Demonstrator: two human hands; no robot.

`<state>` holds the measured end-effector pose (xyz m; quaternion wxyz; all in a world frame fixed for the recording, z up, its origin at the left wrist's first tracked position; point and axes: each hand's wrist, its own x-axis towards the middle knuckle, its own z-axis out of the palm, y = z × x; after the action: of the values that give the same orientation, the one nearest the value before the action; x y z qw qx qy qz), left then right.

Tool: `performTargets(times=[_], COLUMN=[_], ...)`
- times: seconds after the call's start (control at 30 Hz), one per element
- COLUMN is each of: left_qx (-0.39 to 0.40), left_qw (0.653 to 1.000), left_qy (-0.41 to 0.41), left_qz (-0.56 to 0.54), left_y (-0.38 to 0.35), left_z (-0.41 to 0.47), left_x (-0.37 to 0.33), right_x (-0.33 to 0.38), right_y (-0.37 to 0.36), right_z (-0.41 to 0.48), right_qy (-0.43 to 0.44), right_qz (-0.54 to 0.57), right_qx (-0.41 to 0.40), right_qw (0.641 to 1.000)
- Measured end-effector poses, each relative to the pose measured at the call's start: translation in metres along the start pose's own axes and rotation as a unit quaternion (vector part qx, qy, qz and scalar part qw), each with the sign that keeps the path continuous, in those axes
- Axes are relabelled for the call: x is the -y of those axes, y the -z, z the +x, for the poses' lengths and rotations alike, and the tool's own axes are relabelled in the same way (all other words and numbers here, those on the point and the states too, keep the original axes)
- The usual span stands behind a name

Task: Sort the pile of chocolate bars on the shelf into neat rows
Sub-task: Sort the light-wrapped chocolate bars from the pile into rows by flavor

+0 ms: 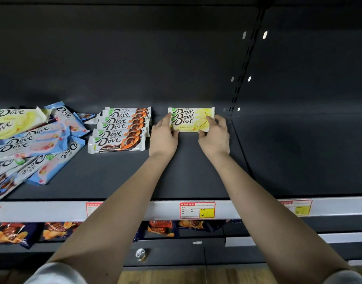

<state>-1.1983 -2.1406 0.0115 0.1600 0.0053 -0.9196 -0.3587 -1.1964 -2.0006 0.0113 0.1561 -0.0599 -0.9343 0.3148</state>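
Forearms (122,201) extend over the shelf (186,171). Left hand (164,138) and right hand (214,136) pinch opposite ends of the nearest yellow bar (188,125). Orange row (120,128) lies to its left, with the pile (32,144) beyond.

**Bare arms, pale sleeves**

Both arms are bare from the left hand (163,138) and right hand (215,138) back past the elbows. A plain, pale grey-white left sleeve (53,273) and matching right sleeve (345,278) cover the upper arms.

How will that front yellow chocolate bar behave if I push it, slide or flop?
The yellow bar likely slides easily: glossy wrapper, smooth shelf. Probably stiff; it lies flat without sagging, so no rolling. The overlapped yellow bars behind may shift too.
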Motion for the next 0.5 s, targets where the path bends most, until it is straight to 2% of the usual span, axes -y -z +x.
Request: performTargets(times=[0.13,0.23,0.33,0.5], left_qx=[-0.013,-0.016,-0.018,-0.045], left_qw=[1.000,0.999,0.998,0.992], left_qy=[-0.008,-0.017,-0.055,-0.120], left_qz=[-0.024,-0.024,-0.007,0.021], left_y=[-0.002,-0.003,-0.001,0.006], left_z=[0.000,-0.003,-0.007,-0.011], left_x=[0.001,-0.001,-0.005,-0.007], right_x=[0.005,0.010,0.012,0.016], right_y=[0.001,0.001,0.001,0.002], right_z=[-0.005,-0.011,-0.015,-0.015], right_qy=[0.029,0.122,0.193,0.189], right_qz=[0.005,-0.035,-0.053,-0.059], right_qx=[-0.050,-0.085,-0.076,-0.023], right_qw=[0.998,0.988,0.977,0.980])
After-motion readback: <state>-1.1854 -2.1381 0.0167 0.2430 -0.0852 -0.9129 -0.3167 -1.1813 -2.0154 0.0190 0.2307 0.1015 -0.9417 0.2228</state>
